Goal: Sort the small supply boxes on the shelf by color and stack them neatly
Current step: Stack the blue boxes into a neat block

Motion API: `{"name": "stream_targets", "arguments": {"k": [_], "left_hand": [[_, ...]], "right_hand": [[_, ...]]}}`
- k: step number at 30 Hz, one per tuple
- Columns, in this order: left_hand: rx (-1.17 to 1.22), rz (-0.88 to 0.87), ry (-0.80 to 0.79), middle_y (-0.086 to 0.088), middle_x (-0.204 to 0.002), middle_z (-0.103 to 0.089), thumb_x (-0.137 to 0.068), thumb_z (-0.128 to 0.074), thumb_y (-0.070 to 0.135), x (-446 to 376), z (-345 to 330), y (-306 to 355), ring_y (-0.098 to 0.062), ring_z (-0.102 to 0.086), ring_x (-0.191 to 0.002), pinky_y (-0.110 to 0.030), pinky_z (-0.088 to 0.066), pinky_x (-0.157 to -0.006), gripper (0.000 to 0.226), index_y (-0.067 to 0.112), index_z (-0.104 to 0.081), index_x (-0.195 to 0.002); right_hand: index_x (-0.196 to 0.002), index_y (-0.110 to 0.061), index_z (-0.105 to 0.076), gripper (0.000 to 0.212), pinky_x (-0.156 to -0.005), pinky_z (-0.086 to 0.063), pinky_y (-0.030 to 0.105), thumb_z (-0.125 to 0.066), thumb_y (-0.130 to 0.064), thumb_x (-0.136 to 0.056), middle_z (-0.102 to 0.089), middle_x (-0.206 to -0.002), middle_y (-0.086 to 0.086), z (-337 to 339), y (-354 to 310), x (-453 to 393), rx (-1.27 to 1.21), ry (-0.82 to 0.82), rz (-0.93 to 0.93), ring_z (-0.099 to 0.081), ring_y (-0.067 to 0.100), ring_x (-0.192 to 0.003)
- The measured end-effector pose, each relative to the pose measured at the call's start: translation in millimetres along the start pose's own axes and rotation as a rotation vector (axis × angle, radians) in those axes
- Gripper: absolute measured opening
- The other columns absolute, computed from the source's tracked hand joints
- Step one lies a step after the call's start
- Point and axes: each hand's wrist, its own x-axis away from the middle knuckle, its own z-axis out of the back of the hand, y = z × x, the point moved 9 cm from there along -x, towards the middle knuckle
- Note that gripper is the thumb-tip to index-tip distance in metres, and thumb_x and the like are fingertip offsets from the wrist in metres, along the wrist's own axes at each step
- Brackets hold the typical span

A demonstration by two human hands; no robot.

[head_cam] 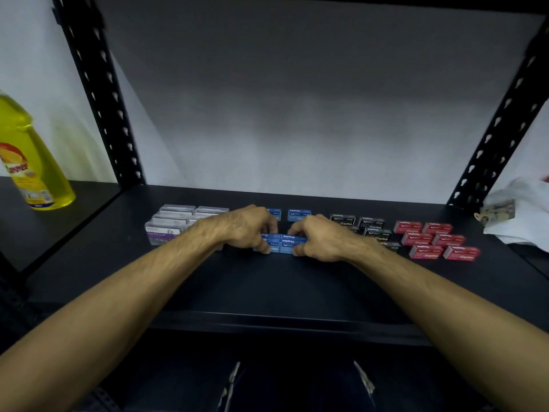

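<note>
While the red boxes (436, 240) and black boxes (368, 226) are lying grouped to the right, the blue boxes (282, 243) at mid-shelf are being pinched by the left hand (248, 228) and right hand (319, 237); squaring into a stack is seemingly being called for next.

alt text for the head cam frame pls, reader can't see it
Both hands, left hand and right hand, grip a cluster of blue staple boxes at the middle of a dark shelf. Clear paper clip boxes sit left of them; black staple boxes and red staple boxes sit right.
</note>
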Motion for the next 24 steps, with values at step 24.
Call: {"name": "stream_targets", "arguments": {"k": [24], "left_hand": [[0.006,0.004,-0.004,0.009,-0.092,-0.063,-0.078,-0.080,0.034,2.0,1.7,-4.6,-0.012,-0.061,-0.087,-0.025,-0.046,-0.071,0.030,0.027,-0.066,-0.104]], "right_hand": [[-0.123,-0.020,-0.065,0.035,-0.072,-0.046,0.023,-0.069,-0.029,-0.089,-0.063,-0.102,-0.007,-1.8,-6.2,-1.5,-0.015,0.009,0.033,-0.060,0.010,-0.087]]}}
